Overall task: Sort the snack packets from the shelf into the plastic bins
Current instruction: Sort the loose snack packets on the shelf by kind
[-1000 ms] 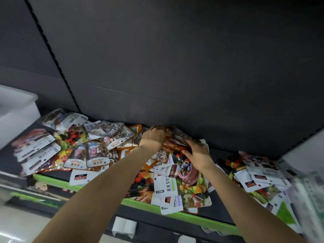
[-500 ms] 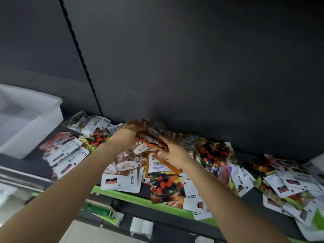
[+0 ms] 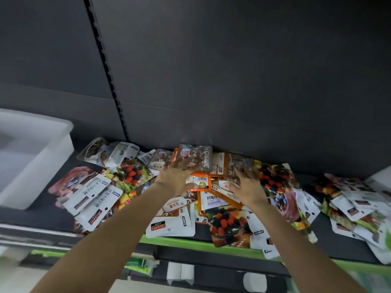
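Both arms reach forward, left hand (image 3: 176, 179) and right hand (image 3: 248, 187) fingers spread.

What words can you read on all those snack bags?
"ZIBAIWEI", upside down, on the red label of the white packet at the shelf's front edge.
"STONE CANDY", upside down, on the brown-and-white packet below the left hand.
"树莓味" on the white-and-orange packet beside the right hand.
Large pale letters on the clear packet at the back: too blurred.
Every other packet's print is too small or blurred.
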A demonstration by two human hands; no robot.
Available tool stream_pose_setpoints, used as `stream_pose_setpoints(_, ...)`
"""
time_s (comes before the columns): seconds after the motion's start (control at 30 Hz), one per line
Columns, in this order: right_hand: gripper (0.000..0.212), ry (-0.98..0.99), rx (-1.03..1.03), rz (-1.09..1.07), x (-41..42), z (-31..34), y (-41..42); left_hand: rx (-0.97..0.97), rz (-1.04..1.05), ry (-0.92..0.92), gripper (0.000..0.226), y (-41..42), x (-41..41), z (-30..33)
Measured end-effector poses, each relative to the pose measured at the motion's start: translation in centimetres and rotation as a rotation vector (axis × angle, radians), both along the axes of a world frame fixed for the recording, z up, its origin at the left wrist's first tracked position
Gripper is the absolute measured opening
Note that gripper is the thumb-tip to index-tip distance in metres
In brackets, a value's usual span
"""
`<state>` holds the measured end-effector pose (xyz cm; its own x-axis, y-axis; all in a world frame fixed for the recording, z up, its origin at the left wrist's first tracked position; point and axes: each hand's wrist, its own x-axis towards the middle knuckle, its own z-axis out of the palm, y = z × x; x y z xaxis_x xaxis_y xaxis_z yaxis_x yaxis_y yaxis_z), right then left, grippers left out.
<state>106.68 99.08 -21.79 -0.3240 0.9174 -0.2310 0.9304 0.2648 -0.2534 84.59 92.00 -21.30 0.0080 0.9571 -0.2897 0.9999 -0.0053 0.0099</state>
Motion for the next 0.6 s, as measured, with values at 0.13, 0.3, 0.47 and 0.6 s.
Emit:
stream_pose_setpoints(0.13, 0.067, 0.021, 0.059, 0.020, -1.3, -0.2, -0.8, 0.001, 0.116, 0.069, 0.065, -1.8, -3.1, -0.7)
stream_pose_setpoints(0.3, 0.057, 0.061, -0.007, 0.145, -5.1, -0.2, -3.0, 0.159, 0.297, -0.063, 0.056, -3.8, -4.4, 0.2)
stream_pose_setpoints(0.47, 0.035, 0.361, -0.018, 0.090, -5.8, 0.6, -3.0, 0.374, 0.099, -0.262, 0.048, -2.0, -1.0, 2.3)
stream_pose_setpoints(0.6, 0.043, 0.351, 0.088, -0.090, -1.1, 0.0, -2.7, 0.196, -0.103, -0.240, 0.065, 0.1, 1.9, 1.3)
